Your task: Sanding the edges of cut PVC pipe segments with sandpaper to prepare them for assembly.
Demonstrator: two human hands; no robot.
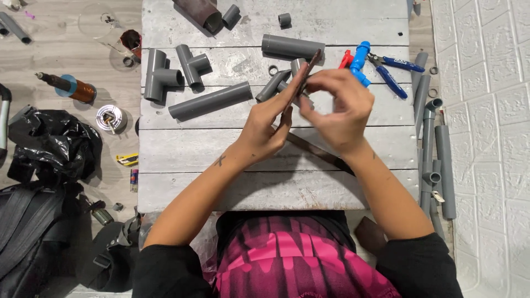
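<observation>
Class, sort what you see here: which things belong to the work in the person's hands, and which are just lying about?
In hand:
left hand
right hand
thin brown strip held between them
short grey pipe piece behind it

Lying about:
two grey tee fittings
long grey pipe
blue-handled pliers
black bag
wooden table

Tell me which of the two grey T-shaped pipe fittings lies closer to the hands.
The right T-fitting, the smaller one; the bigger T-fitting lies farther left, at the board's edge.

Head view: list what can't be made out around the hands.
- Head view: what the right hand pinches, hidden by its fingers.
- Lower end of the brown strip, behind the left hand.
- Dark strip on the board, partly under the wrists.
</observation>
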